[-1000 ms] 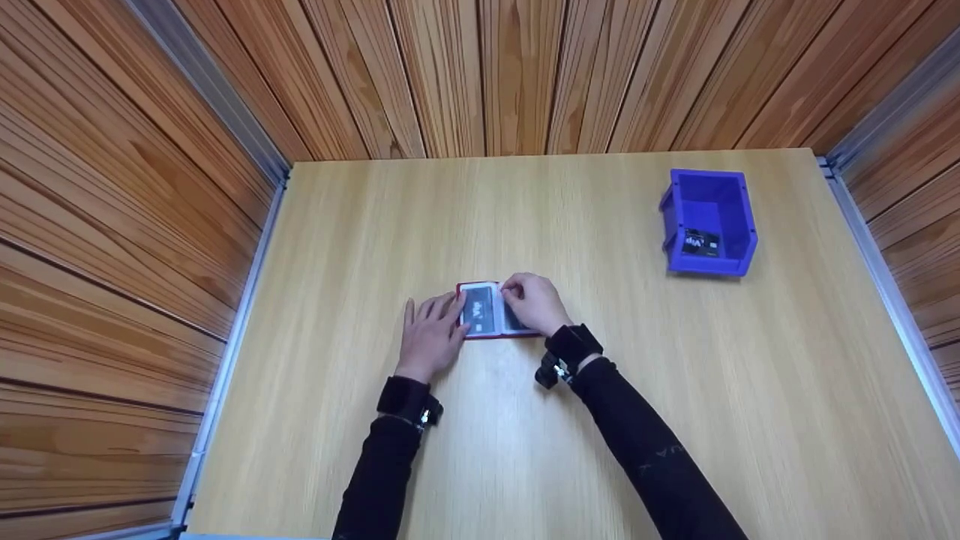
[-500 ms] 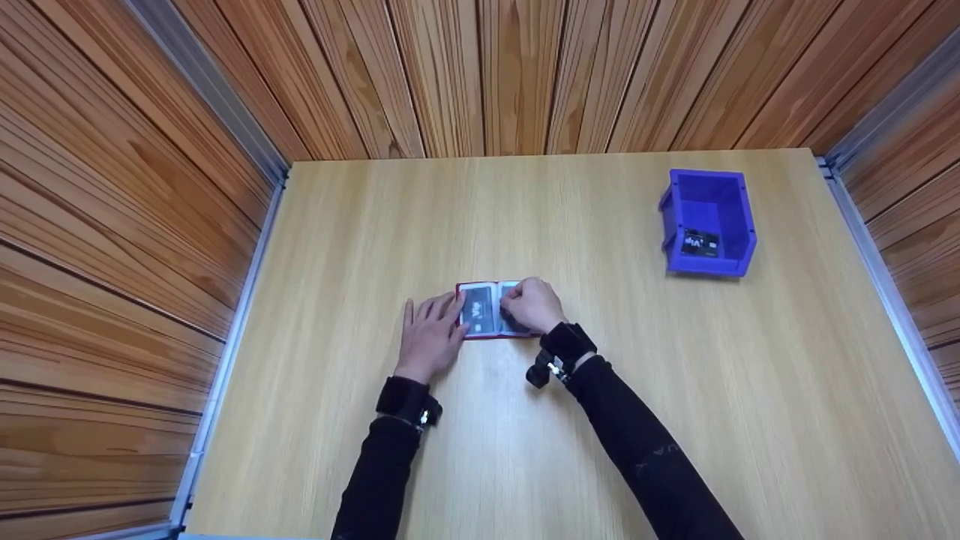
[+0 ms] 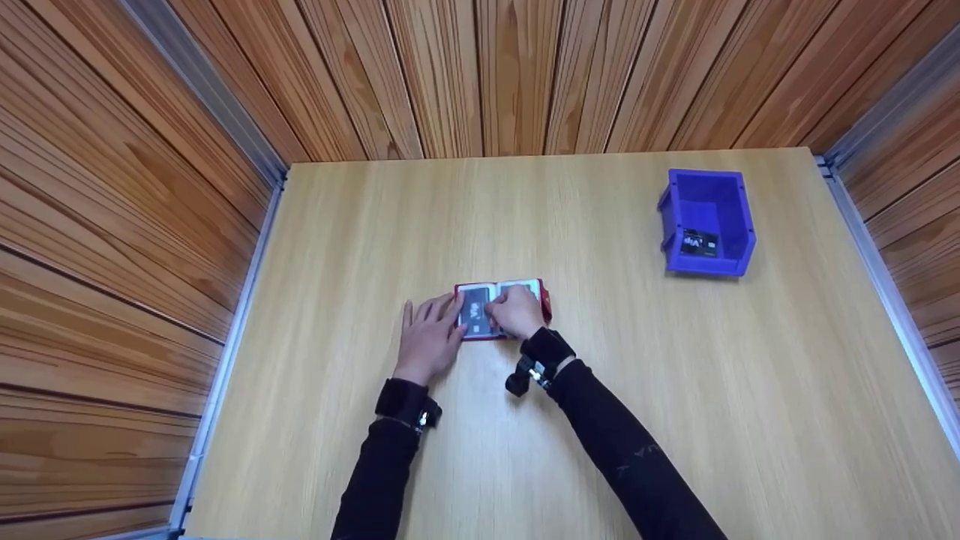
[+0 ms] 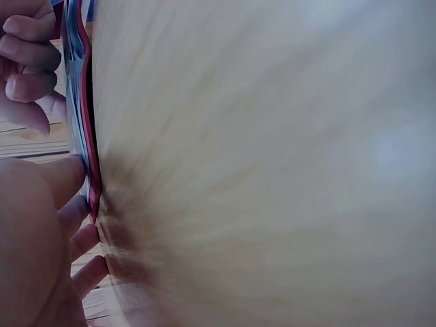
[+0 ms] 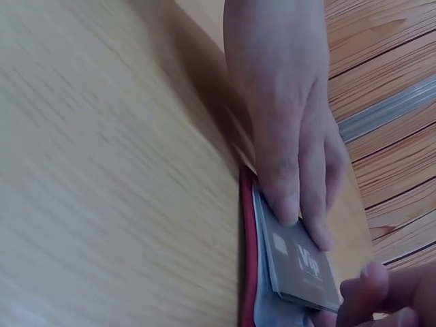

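A red-covered card holder [image 3: 543, 294] lies open on the table, its left page holding a dark card [image 3: 474, 310] marked "Vip" in a clear sleeve. My left hand [image 3: 427, 339] rests at its left edge, and the straight fingers press on the page and card. Over the middle of the holder, my right hand [image 3: 516, 311] has curled fingers and pinches a clear page by its edge; the fingertips are partly hidden. In the right wrist view, the Vip card [image 5: 305, 266] lies under the left fingers, with right fingertips [image 5: 368, 289] at its near edge. A lighter right page shows behind the right hand.
At the back right stands a blue-purple bin [image 3: 705, 264] with a black card [image 3: 698, 242] marked "Vip" inside. Wooden panel walls with metal rails border the light wood table [image 3: 375, 225] at the back and both sides.
My right hand has moved left across the card holder, from the right page to the middle. The right page, dark before, now shows light, and its red edge is uncovered. My left hand has stayed still.
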### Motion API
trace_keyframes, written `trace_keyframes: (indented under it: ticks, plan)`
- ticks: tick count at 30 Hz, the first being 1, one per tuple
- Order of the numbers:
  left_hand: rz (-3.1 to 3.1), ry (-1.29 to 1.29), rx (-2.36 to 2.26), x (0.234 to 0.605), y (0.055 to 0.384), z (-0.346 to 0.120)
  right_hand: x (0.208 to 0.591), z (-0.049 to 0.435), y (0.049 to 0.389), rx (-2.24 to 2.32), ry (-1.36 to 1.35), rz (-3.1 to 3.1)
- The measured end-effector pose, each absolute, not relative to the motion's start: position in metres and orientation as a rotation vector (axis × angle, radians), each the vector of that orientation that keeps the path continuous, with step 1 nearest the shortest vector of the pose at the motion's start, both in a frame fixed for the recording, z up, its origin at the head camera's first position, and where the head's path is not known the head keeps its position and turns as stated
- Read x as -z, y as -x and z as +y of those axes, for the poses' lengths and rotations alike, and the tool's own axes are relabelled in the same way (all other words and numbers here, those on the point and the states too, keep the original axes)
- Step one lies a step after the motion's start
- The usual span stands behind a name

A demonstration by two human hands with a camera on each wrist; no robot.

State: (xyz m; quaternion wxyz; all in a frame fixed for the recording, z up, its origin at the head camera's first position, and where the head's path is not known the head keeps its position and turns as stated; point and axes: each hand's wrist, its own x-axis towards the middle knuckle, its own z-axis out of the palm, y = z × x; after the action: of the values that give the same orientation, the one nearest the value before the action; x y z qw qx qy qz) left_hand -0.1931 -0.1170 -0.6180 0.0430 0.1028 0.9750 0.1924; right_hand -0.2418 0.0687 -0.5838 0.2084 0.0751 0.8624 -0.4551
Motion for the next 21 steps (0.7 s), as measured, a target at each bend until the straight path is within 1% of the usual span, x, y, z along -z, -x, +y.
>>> trace_keyframes:
  ticks: [6,16,21]
  plan:
    - [2.981,-0.327,-0.588,0.6176,0.1929,-0.1165,0.5896,0.0665,0.2415,1.304,-0.327,2.430]
    - [2.971,-0.307,-0.562,0.6169,0.1930,-0.1158,0.5921,0.0690,0.2438,1.424,-0.421,2.307]
    - [2.967,-0.303,-0.539,0.6164,0.1938,-0.1172,0.5917,0.0725,0.2438,1.446,-0.427,2.295]
